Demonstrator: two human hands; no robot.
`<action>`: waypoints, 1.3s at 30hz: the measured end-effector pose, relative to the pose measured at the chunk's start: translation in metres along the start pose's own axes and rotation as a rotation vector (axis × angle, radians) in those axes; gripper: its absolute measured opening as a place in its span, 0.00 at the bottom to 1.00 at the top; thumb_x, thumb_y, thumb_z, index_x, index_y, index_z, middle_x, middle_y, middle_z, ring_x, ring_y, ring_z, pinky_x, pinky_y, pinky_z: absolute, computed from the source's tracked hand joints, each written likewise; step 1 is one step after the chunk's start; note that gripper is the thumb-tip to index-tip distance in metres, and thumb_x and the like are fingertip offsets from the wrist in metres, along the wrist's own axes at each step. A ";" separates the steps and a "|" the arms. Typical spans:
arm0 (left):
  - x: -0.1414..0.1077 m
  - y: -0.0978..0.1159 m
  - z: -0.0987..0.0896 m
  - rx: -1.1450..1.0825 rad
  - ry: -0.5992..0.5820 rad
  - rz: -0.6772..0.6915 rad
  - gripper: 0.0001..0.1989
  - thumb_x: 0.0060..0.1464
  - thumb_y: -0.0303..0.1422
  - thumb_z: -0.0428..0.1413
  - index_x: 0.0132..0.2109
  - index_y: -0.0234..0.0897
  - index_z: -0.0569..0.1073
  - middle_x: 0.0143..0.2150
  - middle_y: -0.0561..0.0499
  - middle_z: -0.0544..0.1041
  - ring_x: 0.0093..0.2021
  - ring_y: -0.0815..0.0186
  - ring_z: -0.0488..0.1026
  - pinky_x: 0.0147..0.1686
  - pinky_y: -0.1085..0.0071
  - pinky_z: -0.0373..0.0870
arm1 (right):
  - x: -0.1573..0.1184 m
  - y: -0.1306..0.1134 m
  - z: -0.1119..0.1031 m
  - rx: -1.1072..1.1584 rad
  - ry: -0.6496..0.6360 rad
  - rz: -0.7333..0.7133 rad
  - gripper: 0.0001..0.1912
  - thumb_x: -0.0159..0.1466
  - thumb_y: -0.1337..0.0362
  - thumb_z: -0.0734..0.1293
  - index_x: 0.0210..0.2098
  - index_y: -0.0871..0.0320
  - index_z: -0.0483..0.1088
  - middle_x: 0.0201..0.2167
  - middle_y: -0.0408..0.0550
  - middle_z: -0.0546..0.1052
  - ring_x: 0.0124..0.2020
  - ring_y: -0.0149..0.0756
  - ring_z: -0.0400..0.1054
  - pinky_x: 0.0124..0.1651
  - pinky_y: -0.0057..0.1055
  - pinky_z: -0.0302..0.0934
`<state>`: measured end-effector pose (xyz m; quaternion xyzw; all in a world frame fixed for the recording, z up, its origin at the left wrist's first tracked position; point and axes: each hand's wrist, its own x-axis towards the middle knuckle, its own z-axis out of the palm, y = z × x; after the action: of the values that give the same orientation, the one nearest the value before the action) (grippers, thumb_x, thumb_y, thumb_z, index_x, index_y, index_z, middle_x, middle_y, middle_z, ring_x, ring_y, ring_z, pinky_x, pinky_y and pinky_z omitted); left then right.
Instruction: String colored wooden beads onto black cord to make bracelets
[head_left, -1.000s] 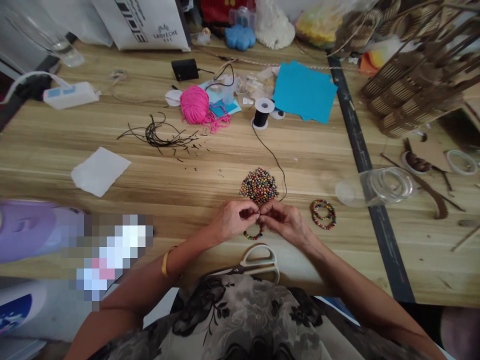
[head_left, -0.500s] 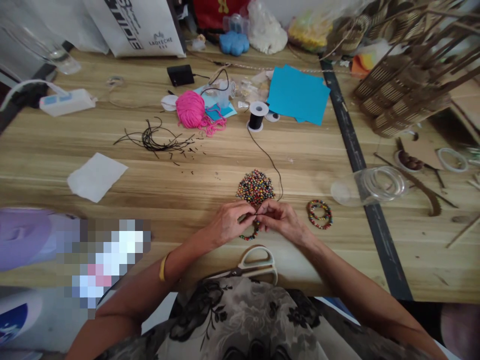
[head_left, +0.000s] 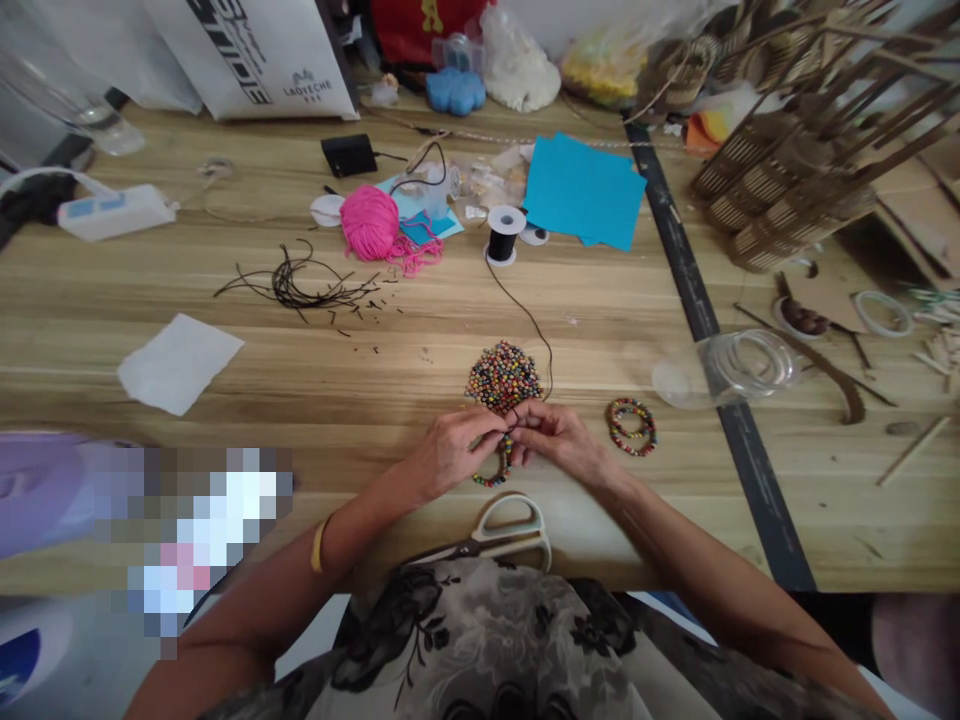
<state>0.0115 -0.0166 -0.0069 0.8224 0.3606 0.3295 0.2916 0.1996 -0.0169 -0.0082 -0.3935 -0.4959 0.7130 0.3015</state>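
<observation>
Bracelets (head_left: 634, 434) at 3 o'clock look done; I see left hand (head_left: 459, 447), right hand (head_left: 559, 437) pinching cord (head_left: 550, 362), bead loop (head_left: 491, 481) likely unfinished.

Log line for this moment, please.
left hand: pinching black cord; right hand: pinching black cord; beaded strand: beside hands; bead pile: beyond hands; scissors: unheld

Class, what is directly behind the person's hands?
A bead pile, black cord beside it. The left hand and right hand cover the pile's near edge, hiding any beads there.
</observation>
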 end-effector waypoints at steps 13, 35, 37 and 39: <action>-0.001 -0.005 0.004 -0.088 0.022 -0.002 0.05 0.56 0.25 0.52 0.35 0.34 0.72 0.33 0.49 0.77 0.34 0.69 0.74 0.37 0.75 0.68 | 0.000 -0.003 0.000 -0.065 -0.050 -0.044 0.15 0.61 0.55 0.66 0.34 0.61 0.64 0.21 0.39 0.70 0.21 0.26 0.67 0.26 0.24 0.63; -0.001 -0.005 0.005 -0.123 0.063 -0.059 0.04 0.54 0.25 0.53 0.33 0.34 0.73 0.30 0.50 0.76 0.30 0.69 0.72 0.33 0.75 0.67 | -0.004 0.003 0.000 -0.331 0.040 -0.146 0.06 0.64 0.62 0.62 0.35 0.60 0.65 0.24 0.40 0.66 0.23 0.26 0.62 0.26 0.23 0.57; -0.001 -0.006 0.005 -0.141 0.053 -0.076 0.04 0.54 0.25 0.54 0.33 0.34 0.73 0.30 0.50 0.76 0.31 0.69 0.73 0.33 0.74 0.67 | -0.004 0.001 -0.001 -0.366 0.032 -0.144 0.06 0.64 0.62 0.62 0.34 0.60 0.65 0.24 0.40 0.66 0.23 0.26 0.61 0.26 0.23 0.56; -0.001 -0.007 0.004 -0.173 0.037 -0.101 0.03 0.54 0.26 0.54 0.33 0.34 0.73 0.30 0.49 0.76 0.32 0.68 0.73 0.35 0.73 0.68 | -0.005 -0.003 -0.002 -0.457 0.025 -0.161 0.07 0.64 0.63 0.61 0.33 0.60 0.65 0.24 0.41 0.66 0.24 0.27 0.60 0.27 0.23 0.55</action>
<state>0.0111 -0.0145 -0.0151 0.7686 0.3772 0.3594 0.3711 0.2039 -0.0194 -0.0047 -0.4194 -0.6702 0.5513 0.2664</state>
